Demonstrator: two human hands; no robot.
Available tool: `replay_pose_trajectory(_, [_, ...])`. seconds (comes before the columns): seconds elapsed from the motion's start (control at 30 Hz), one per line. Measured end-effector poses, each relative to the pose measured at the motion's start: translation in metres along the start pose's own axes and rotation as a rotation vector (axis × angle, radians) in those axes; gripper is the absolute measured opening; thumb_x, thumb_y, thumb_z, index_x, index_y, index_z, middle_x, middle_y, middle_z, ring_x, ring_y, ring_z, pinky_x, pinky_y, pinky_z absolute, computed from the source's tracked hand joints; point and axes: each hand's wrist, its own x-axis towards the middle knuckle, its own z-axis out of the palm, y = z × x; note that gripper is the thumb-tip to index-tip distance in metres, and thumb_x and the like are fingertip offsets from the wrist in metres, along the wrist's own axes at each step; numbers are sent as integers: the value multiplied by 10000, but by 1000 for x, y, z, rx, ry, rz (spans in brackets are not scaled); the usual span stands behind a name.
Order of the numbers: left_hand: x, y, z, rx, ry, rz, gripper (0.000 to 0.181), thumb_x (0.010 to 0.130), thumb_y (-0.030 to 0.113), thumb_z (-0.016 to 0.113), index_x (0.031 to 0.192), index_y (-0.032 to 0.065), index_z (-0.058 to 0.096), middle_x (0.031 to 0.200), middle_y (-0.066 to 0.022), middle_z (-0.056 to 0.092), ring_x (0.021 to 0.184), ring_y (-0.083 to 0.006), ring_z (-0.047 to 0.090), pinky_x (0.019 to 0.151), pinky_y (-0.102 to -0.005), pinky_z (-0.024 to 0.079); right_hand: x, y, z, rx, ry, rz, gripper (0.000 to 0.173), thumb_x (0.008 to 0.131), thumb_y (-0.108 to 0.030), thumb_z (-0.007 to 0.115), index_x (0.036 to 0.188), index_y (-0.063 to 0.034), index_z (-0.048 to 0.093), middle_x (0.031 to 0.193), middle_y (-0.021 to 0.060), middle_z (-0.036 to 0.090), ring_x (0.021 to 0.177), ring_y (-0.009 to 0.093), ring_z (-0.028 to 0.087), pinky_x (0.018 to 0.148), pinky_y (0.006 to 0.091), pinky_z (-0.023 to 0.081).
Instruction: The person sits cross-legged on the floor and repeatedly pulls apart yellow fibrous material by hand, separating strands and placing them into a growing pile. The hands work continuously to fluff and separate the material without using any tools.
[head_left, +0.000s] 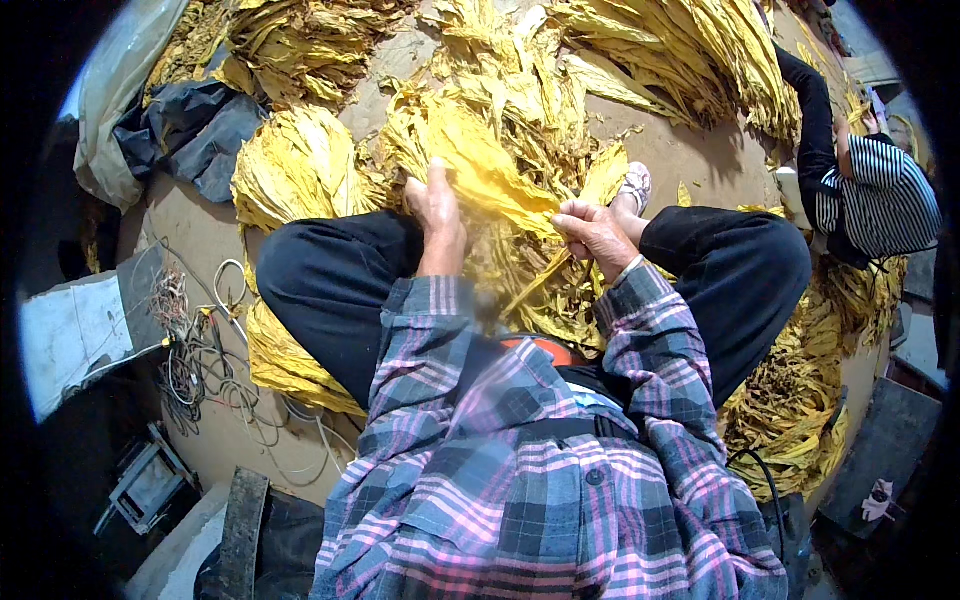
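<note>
A long yellow dried leaf (480, 161), which looks like cured tobacco, stretches between my two hands above my lap. At its lower right end, the fingertips of my right hand (600, 232) pinch the narrow tip. My left hand (437, 214) has its thumb raised along the near side of the leaves, and its fingers are hidden under them. Below and beyond the hands spreads a heap of loose yellow-brown leaves (540, 277). Just left of my left hand, beside my knee, lies a bundle of yellow leaves (300, 169).
Large leaf piles (660, 52) lie ahead, and another leaf pile (795, 397) is at my right. A person in a striped top (885, 195) sits at the far right. Tangled cables (195, 360) and a dark plastic sheet (195, 135) are on the left.
</note>
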Motion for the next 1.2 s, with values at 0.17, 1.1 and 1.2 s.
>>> replay_pose_trajectory(0.17, [-5, 5, 4, -43, -37, -26, 406, 870, 233, 591, 1111, -85, 516, 1053, -167, 580, 908, -236, 553, 810, -361, 443, 0, -2, 3, -75, -48, -86, 183, 855, -180, 663, 989, -64, 614, 809, -21, 590, 688, 67, 552, 592, 211, 436])
replay_pose_trajectory(1.1, [-16, 7, 8, 58, -61, -78, 445, 851, 272, 578, 1086, -92, 476, 1027, -161, 540, 904, -234, 518, 817, -365, 423, 32, 2, 10, 256, 144, -166, 162, 865, -165, 658, 1005, -89, 633, 710, -79, 536, 574, 20, 448, 496, 177, 343])
replay_pose_trajectory(1.2, [-11, 1, 5, 47, -51, -80, 416, 858, 255, 575, 1083, -85, 489, 1024, -149, 550, 894, -225, 523, 806, -362, 427, 33, -2, 12, 125, 208, -177, 162, 872, -185, 652, 998, -85, 643, 683, -77, 522, 556, 18, 441, 466, 162, 312])
